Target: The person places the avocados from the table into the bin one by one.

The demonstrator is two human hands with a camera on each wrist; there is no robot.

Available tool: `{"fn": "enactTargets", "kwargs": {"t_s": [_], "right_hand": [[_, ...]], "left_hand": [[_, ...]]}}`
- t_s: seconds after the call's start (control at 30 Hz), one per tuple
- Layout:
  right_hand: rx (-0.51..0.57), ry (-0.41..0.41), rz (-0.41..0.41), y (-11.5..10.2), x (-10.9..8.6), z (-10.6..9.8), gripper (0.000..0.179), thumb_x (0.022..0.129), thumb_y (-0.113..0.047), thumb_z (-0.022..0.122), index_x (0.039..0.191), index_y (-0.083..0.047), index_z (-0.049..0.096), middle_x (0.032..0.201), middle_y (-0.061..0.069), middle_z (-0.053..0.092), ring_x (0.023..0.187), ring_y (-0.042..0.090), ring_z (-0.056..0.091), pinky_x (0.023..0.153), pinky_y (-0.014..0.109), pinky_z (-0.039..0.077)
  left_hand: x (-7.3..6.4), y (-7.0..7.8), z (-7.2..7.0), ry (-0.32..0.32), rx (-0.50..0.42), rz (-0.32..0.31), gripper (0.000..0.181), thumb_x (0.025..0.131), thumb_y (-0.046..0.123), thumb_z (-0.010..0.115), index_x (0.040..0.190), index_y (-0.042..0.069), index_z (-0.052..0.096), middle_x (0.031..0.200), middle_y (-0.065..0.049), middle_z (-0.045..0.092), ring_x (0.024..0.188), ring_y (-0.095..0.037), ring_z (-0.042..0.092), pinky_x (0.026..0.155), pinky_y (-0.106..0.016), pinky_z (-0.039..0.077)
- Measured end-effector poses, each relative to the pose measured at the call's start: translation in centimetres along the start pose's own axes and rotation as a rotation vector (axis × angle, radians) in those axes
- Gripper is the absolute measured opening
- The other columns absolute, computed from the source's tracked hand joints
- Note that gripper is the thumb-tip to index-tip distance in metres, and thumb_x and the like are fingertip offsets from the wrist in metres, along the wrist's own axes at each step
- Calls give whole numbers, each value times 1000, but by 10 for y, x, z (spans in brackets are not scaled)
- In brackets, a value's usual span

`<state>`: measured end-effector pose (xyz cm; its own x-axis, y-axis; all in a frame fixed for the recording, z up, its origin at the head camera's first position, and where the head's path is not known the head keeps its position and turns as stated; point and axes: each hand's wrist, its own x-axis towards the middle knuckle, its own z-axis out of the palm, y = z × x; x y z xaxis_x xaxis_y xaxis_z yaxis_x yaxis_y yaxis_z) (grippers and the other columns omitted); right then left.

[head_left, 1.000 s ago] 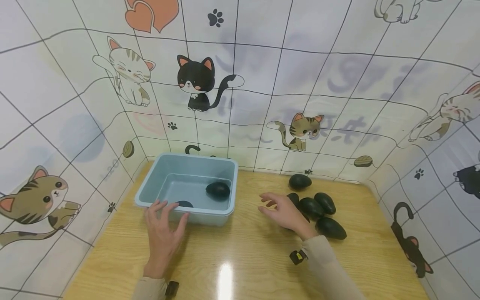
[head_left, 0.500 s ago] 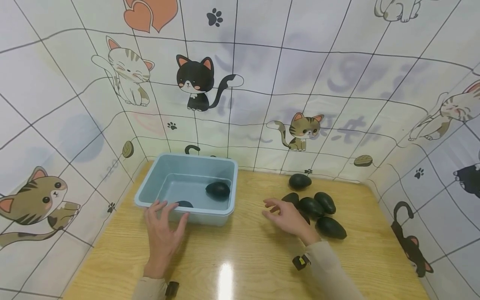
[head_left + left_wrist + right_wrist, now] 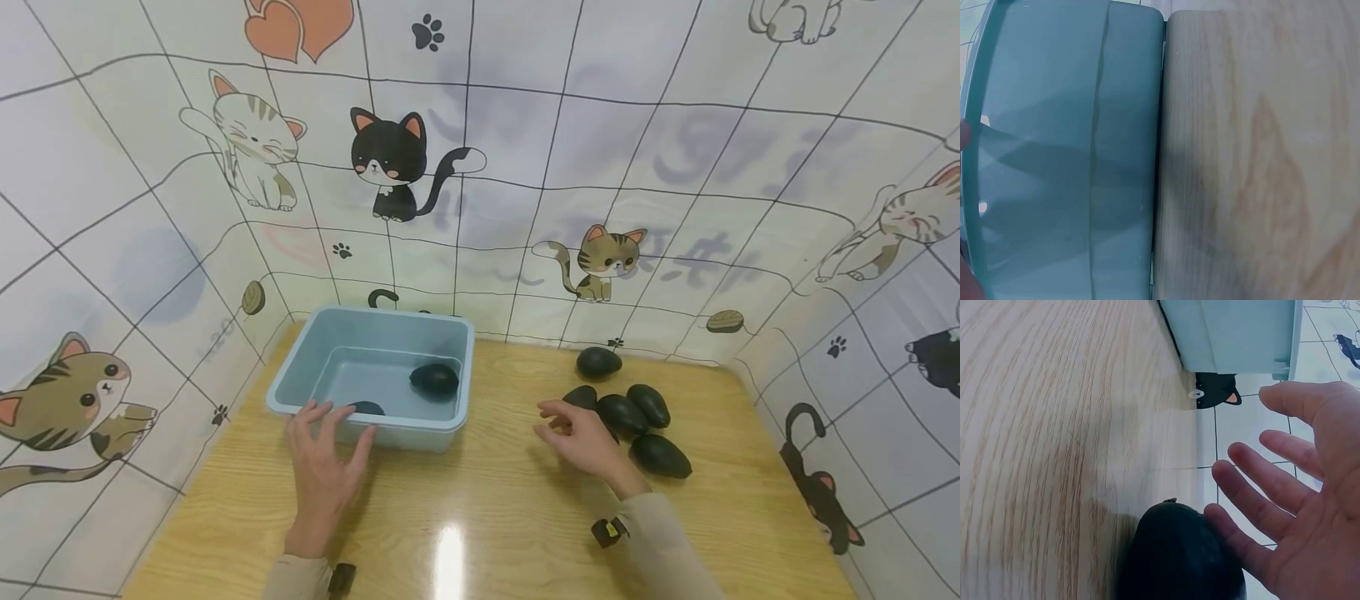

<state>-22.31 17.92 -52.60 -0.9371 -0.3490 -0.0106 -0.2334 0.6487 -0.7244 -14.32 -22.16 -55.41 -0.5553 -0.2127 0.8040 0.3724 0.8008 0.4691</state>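
Observation:
A light blue plastic bin [image 3: 300, 367] stands at the left of the table, with two dark avocados inside: one whole avocado [image 3: 435, 381] at its right and another [image 3: 368, 407] mostly hidden behind the front wall. My left hand [image 3: 324, 467] rests its spread fingertips on the bin's front rim; in the left wrist view only bits of the fingers [image 3: 965, 134] show at the rim. My right hand [image 3: 588, 446] hovers with nothing in it, fingers loosely bent, left of several dark avocados [image 3: 621, 416]. In the right wrist view, one avocado [image 3: 1175, 556] lies below the little finger.
One avocado [image 3: 598, 363] lies apart near the back wall, and another avocado [image 3: 660, 456] at the front right of the group. The wooden table [image 3: 510, 517] is bounded by cat-printed tile-pattern walls [image 3: 510, 150] at back and sides.
My right hand has drifted right and slightly toward me, uncovering more of the avocado behind it. My left hand stays at the bin's rim.

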Motion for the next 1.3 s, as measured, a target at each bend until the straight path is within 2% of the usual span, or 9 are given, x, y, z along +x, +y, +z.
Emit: {"fn": "enactTargets", "kwargs": {"t_s": [0.2,0.43,0.73,0.9,1.1,1.3], "right_hand": [[-9,47,-9,5,-4,-3,46,102,-34,73,143,-15,67,134,12,74,116,27,73,97,49,60],[-34,116,1,10,-8,-9,41,102,-28,73,141,-14,68,132,11,75,119,29,71,104,53,56],[-64,180,14,25,-16,-15,40,99,-21,76,136,-8,70,129,10,75,118,30,71,101,53,57],[-82,156,43,36,-23,-19,43,100,-25,76,139,-9,68,132,9,74,122,30,70,105,53,56],[-111,107,103,43,-33,-18,51,97,-32,78,143,-11,66,143,12,69,139,41,60,113,62,48],[-134,88,120,49,-39,-17,59,94,-42,80,143,-13,66,147,14,66,141,45,57,114,66,45]], "left_hand": [[-1,0,0,-1,-2,-5,56,101,54,67,114,0,71,124,-34,56,126,-57,48,118,-83,18],[0,0,0,-1,10,-4,56,101,54,67,114,0,71,123,-34,56,127,-57,48,119,-83,18],[0,0,0,2,3,2,55,101,53,68,114,-1,71,122,-34,56,125,-57,48,117,-82,19],[0,0,1,3,0,0,55,101,52,68,113,-1,71,122,-34,56,125,-59,48,118,-83,18],[0,0,1,0,1,0,55,101,52,68,114,-1,71,122,-34,56,125,-59,48,118,-84,17],[0,0,1,-5,-5,-9,55,101,53,67,114,-1,71,123,-34,56,126,-59,48,118,-83,17]]}}
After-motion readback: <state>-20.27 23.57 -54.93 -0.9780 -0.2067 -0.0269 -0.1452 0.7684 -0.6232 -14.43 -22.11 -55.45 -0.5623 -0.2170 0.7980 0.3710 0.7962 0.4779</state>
